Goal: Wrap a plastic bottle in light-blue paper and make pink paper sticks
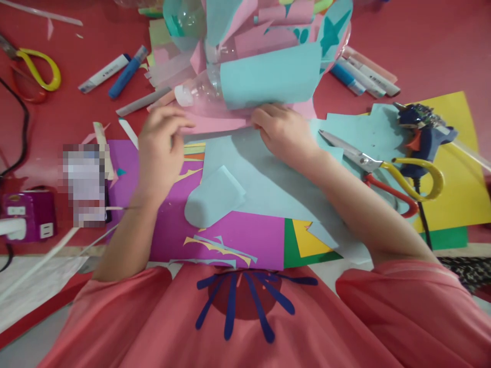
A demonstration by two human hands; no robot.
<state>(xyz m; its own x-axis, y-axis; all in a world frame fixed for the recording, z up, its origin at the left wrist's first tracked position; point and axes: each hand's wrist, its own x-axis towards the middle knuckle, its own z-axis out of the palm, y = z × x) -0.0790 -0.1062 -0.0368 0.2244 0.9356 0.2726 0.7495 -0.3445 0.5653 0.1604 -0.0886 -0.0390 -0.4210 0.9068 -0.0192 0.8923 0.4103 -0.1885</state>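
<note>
A clear plastic bottle (201, 88) with a white cap lies on its side at the top middle, wrapped in light blue foam sheet (270, 76). Close below its neck is my left hand (163, 145), fingers half bent and apart, holding nothing. My right hand (286, 134) has its fingers curled at the lower edge of the wrap, by a strip of pink sheet (222, 122); its fingertips are partly hidden, so what they grip does not show. Under both hands spreads a light blue sheet (264, 168), with a rounded light blue cutout (213, 199) on it.
Yellow-and-red scissors (368, 162) and a blue glue gun (425, 138) lie to the right, other scissors (34, 69) at far left. Markers (105, 73) flank the bottle. A blurred phone (86, 184) and purple power socket (28, 217) sit left. Purple sheet (245, 237) lies in front.
</note>
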